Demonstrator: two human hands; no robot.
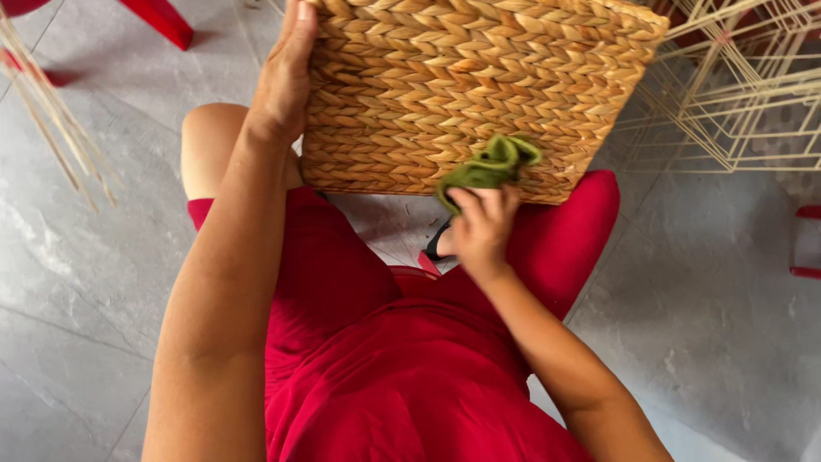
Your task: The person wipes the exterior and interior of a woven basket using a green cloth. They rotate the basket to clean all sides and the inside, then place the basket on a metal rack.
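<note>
A woven straw-coloured basket (445, 85) rests on my knees, its braided side facing me. My left hand (282, 77) lies flat against the basket's left edge, fingers stretched upward, steadying it. My right hand (481, 227) is closed around a crumpled green cloth (492, 167), pressing it against the lower part of the basket's woven wall. I am seated and wear red clothing (402, 368) over my lap.
Grey tiled floor (94, 257) lies all around. Pale wire or cane frames (735, 94) stand at the upper right. Thin pale sticks (47, 120) lean at the left edge. Red furniture legs (158, 19) show at the top left, another red piece (806, 239) at the right.
</note>
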